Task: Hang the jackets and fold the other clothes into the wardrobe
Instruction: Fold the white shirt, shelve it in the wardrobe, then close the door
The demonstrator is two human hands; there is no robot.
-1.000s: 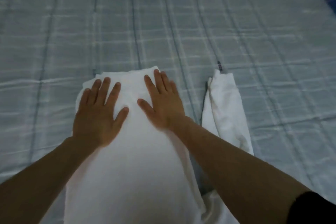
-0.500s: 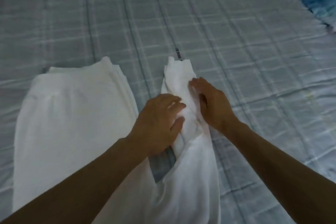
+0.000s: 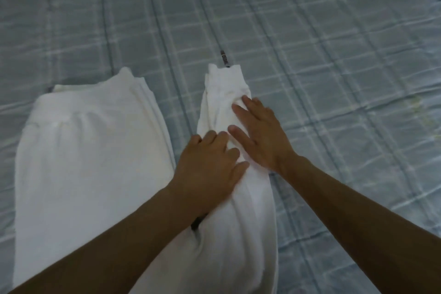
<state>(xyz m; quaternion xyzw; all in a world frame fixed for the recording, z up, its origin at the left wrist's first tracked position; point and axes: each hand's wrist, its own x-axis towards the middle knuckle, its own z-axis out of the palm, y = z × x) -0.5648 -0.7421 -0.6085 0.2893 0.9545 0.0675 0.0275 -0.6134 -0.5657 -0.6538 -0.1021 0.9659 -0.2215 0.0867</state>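
Head view, garment: one soft white knit garment (image 3: pixel 90 162) lies on the bed in two parts, a wide folded body at left and a narrow tube (image 3: pixel 224 98) at right.
Tag: one dark tag (image 3: pixel 224 58) at the tube's far end.
Hands: two, both on the tube. The left hand (image 3: pixel 210 164) has bent fingers at the tube's left edge, and I cannot tell whether it pinches the cloth. The right hand (image 3: pixel 260 136) presses flat with straight fingers.
Bed: one pale blue checked sheet (image 3: pixel 334 55), lightly rippled.
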